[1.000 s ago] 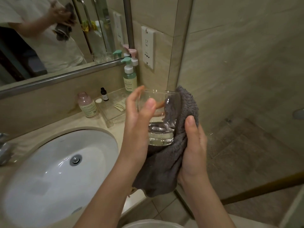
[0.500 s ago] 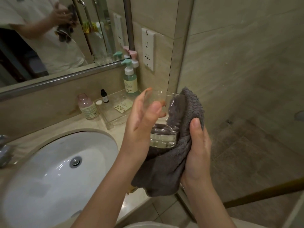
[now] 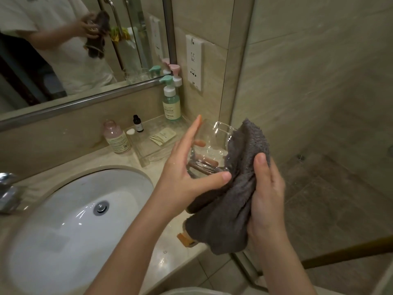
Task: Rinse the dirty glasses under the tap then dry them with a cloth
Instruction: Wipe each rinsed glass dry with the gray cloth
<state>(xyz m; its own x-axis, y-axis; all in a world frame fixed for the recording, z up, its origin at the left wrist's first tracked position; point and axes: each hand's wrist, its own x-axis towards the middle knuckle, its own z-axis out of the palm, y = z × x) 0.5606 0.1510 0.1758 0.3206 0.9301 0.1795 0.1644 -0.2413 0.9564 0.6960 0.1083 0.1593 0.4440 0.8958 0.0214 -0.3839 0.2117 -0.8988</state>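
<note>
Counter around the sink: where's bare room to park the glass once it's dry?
Bare stone between the basin rim and the pink bottle, and a strip on the counter's front edge right of the basin, near a small orange item. Crowded: the back corner, with the clear tray, dropper bottle and pump bottles.

Cloth (image 3: 238, 188) hides glass (image 3: 209, 150) right side & right-hand fingers; tap (image 3: 6, 192) cut off left.

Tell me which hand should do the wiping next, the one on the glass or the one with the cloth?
The right hand. It already grips the cloth, pressed against the side of the glass. The left hand holds the glass by its base, so it is better kept steadying or turning it.
</note>
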